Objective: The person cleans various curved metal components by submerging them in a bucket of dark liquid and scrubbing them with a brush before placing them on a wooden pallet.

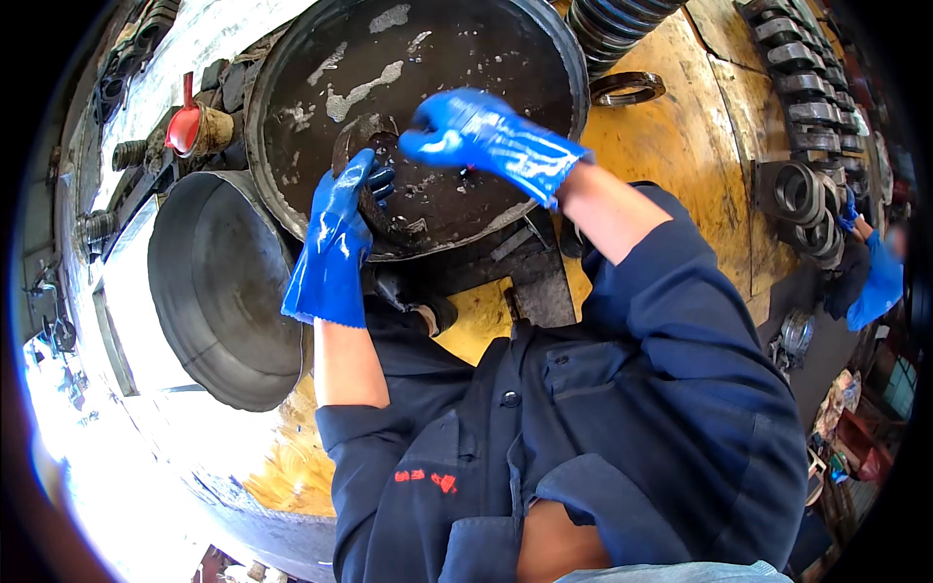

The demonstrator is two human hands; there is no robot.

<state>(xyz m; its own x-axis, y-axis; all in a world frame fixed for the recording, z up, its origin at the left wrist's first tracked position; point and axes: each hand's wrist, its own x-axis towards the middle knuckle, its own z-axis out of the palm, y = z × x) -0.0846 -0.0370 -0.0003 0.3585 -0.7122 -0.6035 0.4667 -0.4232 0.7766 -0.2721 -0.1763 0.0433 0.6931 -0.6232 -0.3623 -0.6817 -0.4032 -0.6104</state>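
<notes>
Over a wide round basin [262, 165] of dark, foam-streaked liquid, both my hands wear wet blue rubber gloves. My left hand [345, 209] is closed on the near left side of a dark, wet ring-shaped metal part [362, 134], its fingers hooked over the rim. That part is tilted above the liquid, and some of it blends into the dark surface behind. Close to the ring's right side, my right hand [462, 131] is curled into a fist, palm turned away. Whatever it may grip is hidden by the glove.
A grey metal tub [219, 291] leans left of the basin, and a red scoop [183, 126] rests in a small dirty pot behind it. To the right lie a loose dark ring [627, 88], a ribbed black cylinder [617, 24] and stacked metal rings [802, 194]. Another person [875, 282] is at far right.
</notes>
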